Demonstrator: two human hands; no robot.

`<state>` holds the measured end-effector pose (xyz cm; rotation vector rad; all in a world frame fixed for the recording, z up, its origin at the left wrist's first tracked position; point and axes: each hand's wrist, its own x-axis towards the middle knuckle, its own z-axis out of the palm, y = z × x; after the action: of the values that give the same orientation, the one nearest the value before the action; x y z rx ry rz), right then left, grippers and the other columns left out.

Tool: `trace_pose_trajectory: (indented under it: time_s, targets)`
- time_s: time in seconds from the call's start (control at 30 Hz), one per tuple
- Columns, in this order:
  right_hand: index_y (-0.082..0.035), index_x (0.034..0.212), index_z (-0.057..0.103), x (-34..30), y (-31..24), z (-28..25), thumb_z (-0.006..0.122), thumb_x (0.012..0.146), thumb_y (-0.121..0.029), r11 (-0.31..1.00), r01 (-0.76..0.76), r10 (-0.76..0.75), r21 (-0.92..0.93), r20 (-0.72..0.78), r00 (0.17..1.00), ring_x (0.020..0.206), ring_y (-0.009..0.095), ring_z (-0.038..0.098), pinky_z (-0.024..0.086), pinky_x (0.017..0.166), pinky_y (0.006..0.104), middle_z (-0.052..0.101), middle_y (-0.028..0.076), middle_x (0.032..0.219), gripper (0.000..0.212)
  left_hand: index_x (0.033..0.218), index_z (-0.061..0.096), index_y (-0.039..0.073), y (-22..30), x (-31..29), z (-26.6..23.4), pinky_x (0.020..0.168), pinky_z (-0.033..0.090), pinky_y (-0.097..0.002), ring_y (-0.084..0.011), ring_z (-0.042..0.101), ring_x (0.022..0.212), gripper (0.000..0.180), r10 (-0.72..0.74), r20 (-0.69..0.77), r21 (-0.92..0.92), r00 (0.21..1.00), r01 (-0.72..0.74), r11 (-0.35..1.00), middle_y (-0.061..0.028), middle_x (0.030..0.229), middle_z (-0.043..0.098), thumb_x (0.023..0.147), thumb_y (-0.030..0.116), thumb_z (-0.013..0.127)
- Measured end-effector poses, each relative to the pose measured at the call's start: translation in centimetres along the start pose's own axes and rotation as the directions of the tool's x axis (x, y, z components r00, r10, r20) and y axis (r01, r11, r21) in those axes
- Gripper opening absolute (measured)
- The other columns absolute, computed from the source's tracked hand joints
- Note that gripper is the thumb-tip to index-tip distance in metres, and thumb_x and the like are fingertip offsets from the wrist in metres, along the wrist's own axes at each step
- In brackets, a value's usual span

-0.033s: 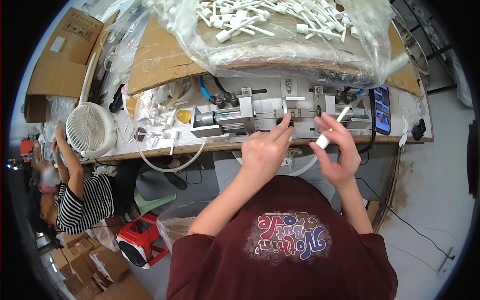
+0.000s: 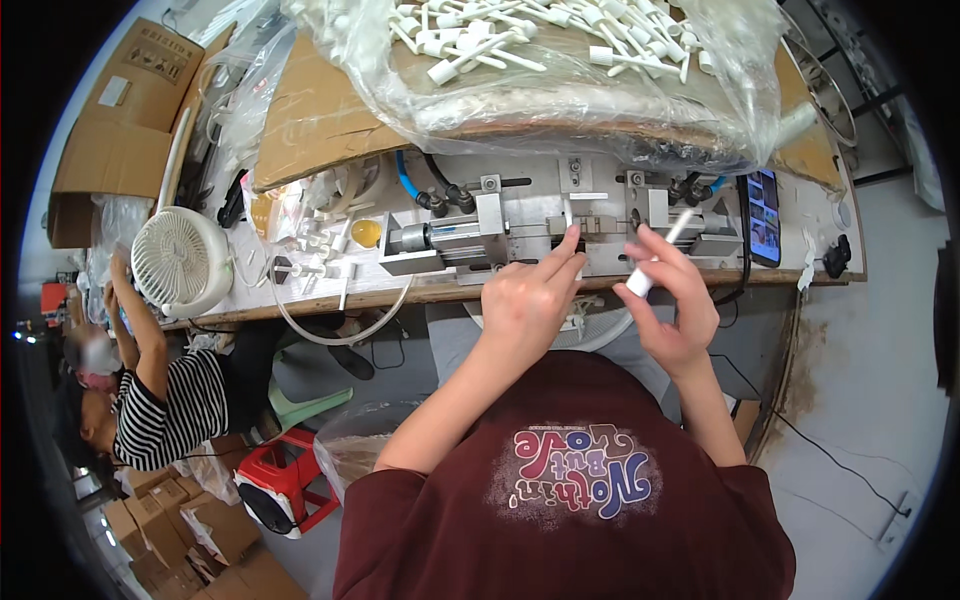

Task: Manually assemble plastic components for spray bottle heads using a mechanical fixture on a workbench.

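My right hand (image 2: pixel 675 305) pinches a white plastic piece, a short cap with a thin stem (image 2: pixel 640 284), between thumb and fingers. Its stem points up and away, blurred by motion. My left hand (image 2: pixel 532 302) reaches to the metal clamping fixture (image 2: pixel 590 227) at the bench's front, fingers stretched out; whether the fingertips touch it I cannot tell, and the thumb is mostly hidden. Another white piece (image 2: pixel 570 208) stands in the fixture with its crossbar up. Pneumatic cylinders flank it, the left one (image 2: pixel 455 240) and the right one (image 2: pixel 700 232).
Beyond the fixture, a plastic-lined cardboard tray (image 2: pixel 330 110) holds a heap of white capped stems (image 2: pixel 480 45). A white fan (image 2: pixel 180 262), loose white fittings (image 2: pixel 320 268) and a hose lie left. A phone (image 2: pixel 763 220) stands right. A co-worker (image 2: pixel 175 410) sits far left.
The white piece in my right hand has shifted slightly left and its stem is tilting. My left hand has stayed almost in place.
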<state>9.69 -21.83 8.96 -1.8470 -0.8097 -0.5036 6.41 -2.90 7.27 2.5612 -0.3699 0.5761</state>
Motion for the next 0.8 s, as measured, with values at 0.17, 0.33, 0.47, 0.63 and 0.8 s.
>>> trace_pose_trajectory:
  time_s: [0.17,0.33,0.47,0.63,0.8]
  targets:
    - [0.0,0.098,0.068,-0.4,-0.7,0.3,0.084,0.068,-0.003,0.984,-0.067,0.076,-0.166,0.044,0.996,0.09,0.025,0.069,0.058,0.073,0.0327,0.067,0.015,0.115,0.034,0.102,0.074,0.01,-0.1,0.5,-1.1,0.055,0.052,-0.0287,-0.0192,0.065,0.058,0.029,0.015,0.049,-0.045,0.999,-0.013,0.999,-0.0043,0.115,0.072,0.074,0.019,0.08]
    - [0.0,0.098,0.067,0.2,-0.6,0.3,0.081,0.069,-0.003,0.975,0.032,-0.009,-0.221,0.102,0.995,0.091,0.028,0.068,0.056,0.074,0.0348,0.067,0.014,0.113,0.033,0.102,0.072,0.005,-1.0,3.4,-5.4,0.059,0.054,-0.0276,-0.0139,0.067,0.063,0.028,-0.065,-0.037,-0.255,0.997,0.053,0.965,-0.0092,0.099,0.073,0.078,0.014,0.082]
    - [0.001,0.097,0.067,0.1,-0.5,1.6,0.078,0.071,-0.005,0.953,0.093,-0.032,-0.29,0.208,0.978,0.09,0.027,0.068,0.055,0.073,0.0349,0.067,0.015,0.116,0.029,0.096,0.075,0.005,-2.9,8.1,-8.3,0.073,0.054,-0.0283,-0.0177,0.07,0.082,0.017,-0.027,-0.344,-0.013,0.939,0.024,1.0,-0.0075,0.1,0.074,0.081,0.012,0.078]
    - [-0.002,0.092,0.067,0.1,0.0,3.4,0.067,0.076,-0.008,0.865,0.247,-0.099,-0.436,0.335,0.937,0.068,0.011,0.065,0.043,0.058,0.0267,0.07,0.014,0.117,0.018,0.099,0.075,0.008,-6.3,12.5,-7.7,0.086,0.051,-0.0362,-0.0271,0.067,0.099,0.019,0.048,-0.364,0.276,0.93,0.058,0.959,-0.0063,0.103,0.073,0.086,0.022,0.073]
    - [-0.003,0.092,0.068,0.9,0.0,3.7,0.074,0.072,-0.008,0.846,0.233,-0.043,-0.48,0.374,0.926,0.061,0.015,0.06,0.044,0.057,0.0275,0.07,0.012,0.119,0.021,0.094,0.074,0.006,-7.8,14.1,-6.2,0.081,0.051,-0.0404,-0.03,0.065,0.091,0.017,0.064,-0.295,0.273,0.953,0.02,0.962,-0.0094,0.094,0.071,0.085,0.02,0.071]
